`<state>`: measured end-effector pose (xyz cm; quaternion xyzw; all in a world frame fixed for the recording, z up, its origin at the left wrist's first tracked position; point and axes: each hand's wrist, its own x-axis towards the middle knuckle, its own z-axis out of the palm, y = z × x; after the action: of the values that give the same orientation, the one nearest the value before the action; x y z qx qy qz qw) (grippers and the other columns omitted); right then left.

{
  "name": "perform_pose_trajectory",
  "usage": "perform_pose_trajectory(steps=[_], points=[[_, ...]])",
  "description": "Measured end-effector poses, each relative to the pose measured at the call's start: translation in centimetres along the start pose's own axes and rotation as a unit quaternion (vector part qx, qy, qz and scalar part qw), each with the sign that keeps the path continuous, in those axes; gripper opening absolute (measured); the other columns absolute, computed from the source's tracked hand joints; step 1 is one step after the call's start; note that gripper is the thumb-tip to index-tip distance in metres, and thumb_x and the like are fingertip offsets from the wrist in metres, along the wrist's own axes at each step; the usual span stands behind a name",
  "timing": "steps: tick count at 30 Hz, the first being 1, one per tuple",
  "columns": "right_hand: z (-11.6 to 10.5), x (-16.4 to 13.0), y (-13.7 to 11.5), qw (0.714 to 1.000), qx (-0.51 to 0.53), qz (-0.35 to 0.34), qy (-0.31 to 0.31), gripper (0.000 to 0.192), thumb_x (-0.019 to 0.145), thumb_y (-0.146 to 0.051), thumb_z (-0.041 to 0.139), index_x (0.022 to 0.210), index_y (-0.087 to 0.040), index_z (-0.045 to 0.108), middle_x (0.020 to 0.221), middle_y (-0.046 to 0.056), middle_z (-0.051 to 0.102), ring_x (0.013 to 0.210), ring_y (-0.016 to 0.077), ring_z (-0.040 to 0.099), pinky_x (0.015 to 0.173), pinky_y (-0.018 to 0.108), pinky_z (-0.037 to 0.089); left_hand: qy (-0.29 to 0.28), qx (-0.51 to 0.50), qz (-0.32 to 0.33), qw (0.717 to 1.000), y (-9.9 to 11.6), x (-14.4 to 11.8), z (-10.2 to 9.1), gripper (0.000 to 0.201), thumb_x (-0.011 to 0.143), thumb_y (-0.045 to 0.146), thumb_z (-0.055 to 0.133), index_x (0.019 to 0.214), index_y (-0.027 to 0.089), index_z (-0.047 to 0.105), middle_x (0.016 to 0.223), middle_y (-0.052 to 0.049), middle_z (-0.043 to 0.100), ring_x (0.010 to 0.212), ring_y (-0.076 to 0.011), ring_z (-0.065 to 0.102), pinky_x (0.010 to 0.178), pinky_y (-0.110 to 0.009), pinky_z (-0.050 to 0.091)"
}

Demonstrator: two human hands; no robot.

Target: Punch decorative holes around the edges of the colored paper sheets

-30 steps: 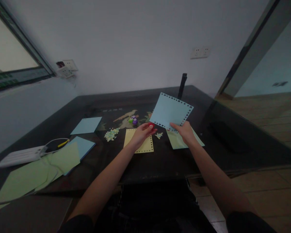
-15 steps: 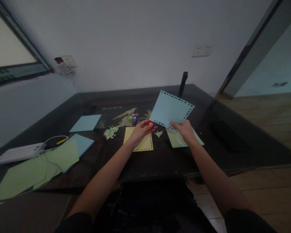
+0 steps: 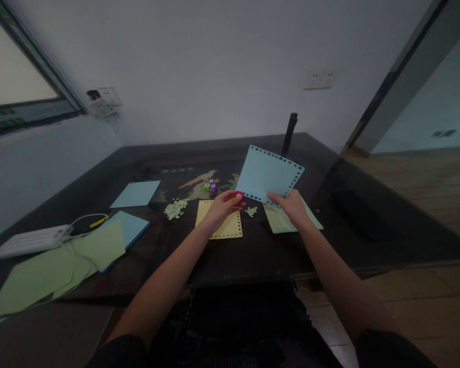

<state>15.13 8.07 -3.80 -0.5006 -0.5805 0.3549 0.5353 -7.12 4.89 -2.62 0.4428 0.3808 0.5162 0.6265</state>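
My right hand (image 3: 291, 207) holds a light blue paper sheet (image 3: 267, 174) by its lower edge, tilted up above the dark table (image 3: 253, 255). Small heart-shaped holes run along the sheet's border. My left hand (image 3: 223, 207) grips a small red punch (image 3: 238, 193) at the sheet's lower left corner. Below my left hand lies a yellow sheet (image 3: 230, 230) with a punched border. A pale green sheet (image 3: 281, 221) lies under my right hand.
Green and purple punches (image 3: 210, 187) stand behind a pile of paper bits (image 3: 175, 209). Blue sheets (image 3: 135, 193) and green sheets (image 3: 49, 273) lie at the left, with a white power strip (image 3: 28, 241) and cable. A dark post (image 3: 289, 134) stands at the table's far side.
The blue sheet has shifted slightly, and both hands have stayed at its lower edge. The view rose a little.
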Motion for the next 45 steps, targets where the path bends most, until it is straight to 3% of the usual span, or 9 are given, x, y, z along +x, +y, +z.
perform_pose_trajectory(steps=[15,25,45], points=[[-0.3,-0.1,-0.5,0.999,-0.035,0.002,-0.03,0.039,0.062,-0.035,0.072,0.095,-0.014,0.068,0.1,0.013,0.07,0.093,0.0299,0.065,0.086,0.049,0.049,0.023,-0.002,0.007,1.0,-0.1,0.0,0.2,0.022,0.074,0.025,0.07,0.091,0.014,0.065,0.088,-0.006,0.067,0.072,-0.0112,0.063,0.074,-0.028,0.051],[-0.3,-0.2,-1.2,0.996,-0.066,-0.049,-0.038,0.035,0.064,-0.034,0.07,0.094,-0.014,0.069,0.097,0.012,0.071,0.09,0.0296,0.066,0.086,0.049,0.049,0.035,-0.019,0.011,0.999,0.0,0.0,0.3,0.028,0.07,0.029,0.073,0.091,0.012,0.063,0.082,-0.005,0.066,0.07,-0.011,0.063,0.072,-0.026,0.05],[-0.3,-0.3,-1.5,0.995,-0.073,-0.051,-0.045,0.035,0.066,-0.033,0.068,0.094,-0.013,0.068,0.098,0.013,0.071,0.091,0.03,0.066,0.086,0.049,0.049,0.054,0.03,0.008,0.998,0.5,-0.3,0.5,0.032,0.068,0.035,0.074,0.091,0.016,0.064,0.093,-0.008,0.066,0.084,-0.0153,0.062,0.071,-0.026,0.046]])
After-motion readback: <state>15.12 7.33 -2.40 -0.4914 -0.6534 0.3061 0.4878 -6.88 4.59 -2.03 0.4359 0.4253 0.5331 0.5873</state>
